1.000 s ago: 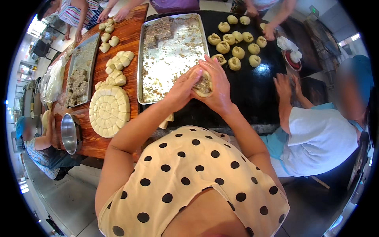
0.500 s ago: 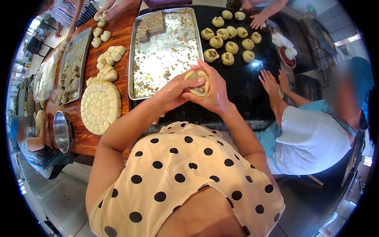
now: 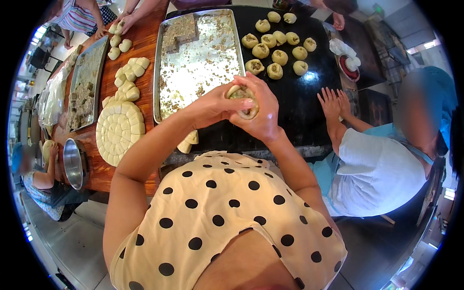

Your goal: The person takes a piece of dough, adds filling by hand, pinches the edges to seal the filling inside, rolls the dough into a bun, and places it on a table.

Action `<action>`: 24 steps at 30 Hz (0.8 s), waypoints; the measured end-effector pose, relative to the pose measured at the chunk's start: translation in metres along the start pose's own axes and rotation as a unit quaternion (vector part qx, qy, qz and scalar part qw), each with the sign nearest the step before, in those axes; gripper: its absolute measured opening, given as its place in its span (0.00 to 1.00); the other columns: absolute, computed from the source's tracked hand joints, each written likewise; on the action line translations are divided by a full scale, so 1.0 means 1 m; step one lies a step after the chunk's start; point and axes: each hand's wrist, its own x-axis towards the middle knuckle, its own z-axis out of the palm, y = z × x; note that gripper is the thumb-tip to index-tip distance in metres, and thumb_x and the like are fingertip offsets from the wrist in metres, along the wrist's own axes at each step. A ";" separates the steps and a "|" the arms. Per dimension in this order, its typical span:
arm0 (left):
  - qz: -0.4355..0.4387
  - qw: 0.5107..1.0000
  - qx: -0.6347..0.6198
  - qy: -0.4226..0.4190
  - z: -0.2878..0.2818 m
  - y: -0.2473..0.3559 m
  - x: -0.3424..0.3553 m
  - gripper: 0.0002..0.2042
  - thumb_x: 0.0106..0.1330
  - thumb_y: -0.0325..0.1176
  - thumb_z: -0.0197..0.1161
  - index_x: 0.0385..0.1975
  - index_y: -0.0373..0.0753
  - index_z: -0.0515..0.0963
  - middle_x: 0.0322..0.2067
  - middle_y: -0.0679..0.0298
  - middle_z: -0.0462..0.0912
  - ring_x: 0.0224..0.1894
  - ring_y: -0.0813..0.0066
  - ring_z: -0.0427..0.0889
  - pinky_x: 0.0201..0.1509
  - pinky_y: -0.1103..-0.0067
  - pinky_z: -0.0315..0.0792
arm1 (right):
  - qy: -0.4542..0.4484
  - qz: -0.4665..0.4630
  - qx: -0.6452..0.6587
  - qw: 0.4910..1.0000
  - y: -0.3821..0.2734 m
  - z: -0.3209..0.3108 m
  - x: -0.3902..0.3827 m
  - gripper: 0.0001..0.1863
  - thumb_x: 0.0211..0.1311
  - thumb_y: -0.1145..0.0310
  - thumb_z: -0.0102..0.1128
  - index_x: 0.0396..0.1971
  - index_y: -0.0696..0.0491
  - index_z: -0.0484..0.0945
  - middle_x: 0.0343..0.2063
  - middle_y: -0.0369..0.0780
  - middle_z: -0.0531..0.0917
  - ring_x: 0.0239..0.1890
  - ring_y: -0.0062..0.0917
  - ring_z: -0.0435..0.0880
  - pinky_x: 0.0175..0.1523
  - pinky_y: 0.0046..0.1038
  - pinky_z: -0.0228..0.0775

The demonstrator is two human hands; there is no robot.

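A round of dough with a brown-green filling [image 3: 241, 94] sits cupped between my two hands, its mouth facing up. My left hand [image 3: 212, 107] grips its left side, with the thumb laid over the opening onto the filling. Wrapped around the far and right side is my right hand [image 3: 262, 107], closed on the same dough. Just left of my hands lies a large metal tray [image 3: 157, 87] with a block of filling [image 3: 181, 31] in its far corner and crumbs scattered across it. Several filled buns [image 3: 279, 57] stand on the black worktop [image 3: 295, 111] beyond my right hand.
Cut dough pieces form a round [image 3: 121, 131] on the wooden table [image 3: 106, 176], near a metal bowl [image 3: 75, 164] and a second tray [image 3: 100, 63]. A few dough pieces [image 3: 188, 141] lie by my left forearm. At right, a co-worker's hands [image 3: 333, 104] rest over the black worktop.
My hands keep hold of the dough, which has turned and tilted slightly. A person's hand at the far right has drawn back from the buns. The view has shifted a little.
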 end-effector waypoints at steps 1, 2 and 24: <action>0.005 1.000 -0.005 0.007 0.002 0.001 0.002 0.28 0.63 0.36 0.68 0.59 0.36 0.64 0.50 0.62 0.75 0.53 0.76 0.76 0.56 0.77 0.72 | 0.009 -0.010 0.002 1.000 0.002 0.001 0.001 0.33 0.35 0.70 0.73 0.50 0.55 0.75 0.46 0.42 0.82 0.55 0.46 0.78 0.60 0.41 0.71; 0.008 1.000 -0.012 0.017 0.005 0.000 0.001 0.27 0.63 0.36 0.68 0.60 0.36 0.64 0.50 0.62 0.75 0.53 0.76 0.76 0.56 0.77 0.72 | 0.017 -0.018 0.006 1.000 0.004 0.005 0.001 0.33 0.35 0.70 0.73 0.49 0.55 0.76 0.45 0.42 0.82 0.54 0.45 0.78 0.60 0.40 0.71; -0.025 1.000 0.003 0.009 -0.014 0.015 0.006 0.29 0.63 0.40 0.68 0.60 0.39 0.65 0.53 0.61 0.75 0.54 0.71 0.78 0.58 0.74 0.75 | -0.098 0.155 0.164 0.969 0.001 -0.015 0.011 0.51 0.41 0.65 0.79 0.66 0.56 0.59 0.59 0.49 0.71 0.61 0.46 0.70 0.68 0.38 0.61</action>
